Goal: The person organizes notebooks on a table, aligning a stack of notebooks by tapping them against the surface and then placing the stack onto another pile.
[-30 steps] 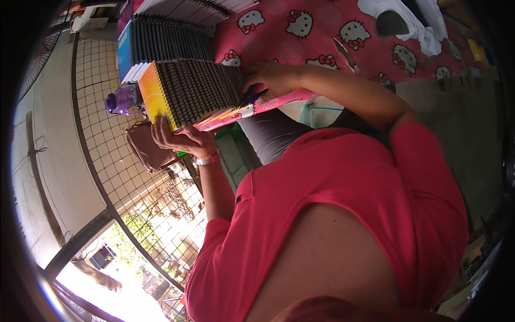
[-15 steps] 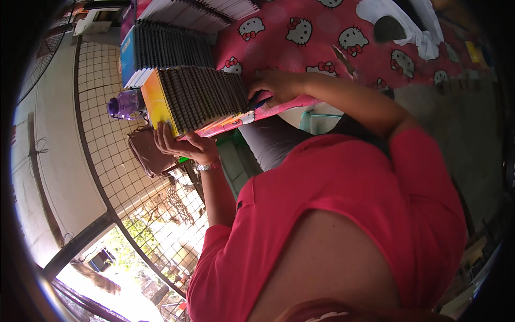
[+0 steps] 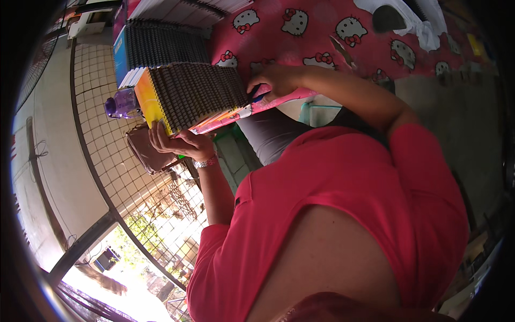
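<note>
A row of spiral-bound notebooks lies at the near edge of the pink table, dark coils facing up, with a yellow-orange cover at its left end. My left hand grips the near left corner, fingers against that cover and the thumb apart along the near side. At the row's right end, my right hand is closed around a slim dark-blue tool. Its tip is close to the last coils; whether it touches them I cannot tell. My fingers hide part of the tool, so its exact kind is unclear.
Behind stands another coil-bound row with a blue cover, and farther back white-paged notebooks. A purple bottle and a brown pouch are by the wire mesh on the left. White cloth-like material lies far right on the patterned tablecloth.
The whole view has shifted slightly, with the notebooks appearing a little farther left. Both hands keep their places on and beside the row; the dark-blue tool's angle looks slightly different.
</note>
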Demonstrator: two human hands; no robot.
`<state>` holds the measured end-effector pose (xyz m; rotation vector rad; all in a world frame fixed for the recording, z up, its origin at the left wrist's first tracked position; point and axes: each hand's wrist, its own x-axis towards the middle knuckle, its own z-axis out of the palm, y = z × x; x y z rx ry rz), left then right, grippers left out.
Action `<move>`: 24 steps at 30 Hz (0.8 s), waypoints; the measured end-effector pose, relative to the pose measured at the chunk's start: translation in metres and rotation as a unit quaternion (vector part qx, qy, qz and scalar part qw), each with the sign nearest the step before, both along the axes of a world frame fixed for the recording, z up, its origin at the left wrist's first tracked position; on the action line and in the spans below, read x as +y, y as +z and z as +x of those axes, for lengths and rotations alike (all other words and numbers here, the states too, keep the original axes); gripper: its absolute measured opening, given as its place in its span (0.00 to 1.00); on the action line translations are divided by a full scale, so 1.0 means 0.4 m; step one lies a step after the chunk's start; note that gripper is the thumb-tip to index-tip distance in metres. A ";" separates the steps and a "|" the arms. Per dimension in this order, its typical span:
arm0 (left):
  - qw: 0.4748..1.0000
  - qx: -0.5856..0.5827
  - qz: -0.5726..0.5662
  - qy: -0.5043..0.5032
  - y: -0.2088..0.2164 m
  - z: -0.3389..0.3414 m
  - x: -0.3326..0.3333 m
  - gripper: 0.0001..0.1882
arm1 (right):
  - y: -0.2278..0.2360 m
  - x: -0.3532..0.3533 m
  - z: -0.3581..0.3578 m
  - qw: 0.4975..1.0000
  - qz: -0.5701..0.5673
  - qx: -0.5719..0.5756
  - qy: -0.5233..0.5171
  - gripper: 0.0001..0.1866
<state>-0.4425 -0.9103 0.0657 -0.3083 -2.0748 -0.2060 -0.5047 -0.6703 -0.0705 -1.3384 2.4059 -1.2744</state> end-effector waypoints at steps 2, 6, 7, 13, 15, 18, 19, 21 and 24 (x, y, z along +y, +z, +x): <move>1.000 0.002 -0.005 0.009 -0.003 0.004 -0.004 0.29 | 0.008 -0.003 0.005 0.998 0.031 0.047 -0.014 0.22; 1.000 0.013 0.005 -0.005 -0.006 -0.005 0.003 0.28 | 0.011 -0.008 -0.022 0.993 0.020 -0.099 0.056 0.20; 1.000 0.012 0.007 -0.006 -0.007 -0.006 0.002 0.28 | 0.010 -0.010 -0.029 0.986 0.015 -0.151 0.074 0.20; 1.000 0.009 -0.007 -0.002 -0.005 -0.005 -0.009 0.27 | 0.023 -0.022 -0.045 0.966 0.052 -0.234 0.097 0.21; 1.000 0.010 -0.004 -0.006 -0.008 -0.005 -0.011 0.28 | 0.025 -0.002 -0.029 0.987 0.063 -0.131 0.063 0.23; 1.000 0.007 0.005 -0.008 -0.008 -0.004 -0.010 0.27 | 0.026 -0.003 -0.011 0.994 0.061 -0.078 0.037 0.26; 1.000 0.003 0.006 -0.005 -0.007 -0.002 -0.011 0.27 | 0.025 -0.007 -0.007 0.995 0.058 -0.079 0.033 0.27; 1.000 0.002 0.005 -0.005 -0.005 -0.001 -0.009 0.27 | 0.019 -0.012 0.001 0.998 0.041 -0.045 0.022 0.25; 1.000 0.010 0.006 -0.016 -0.002 -0.002 -0.007 0.27 | 0.010 -0.025 -0.006 0.995 0.069 -0.070 0.033 0.24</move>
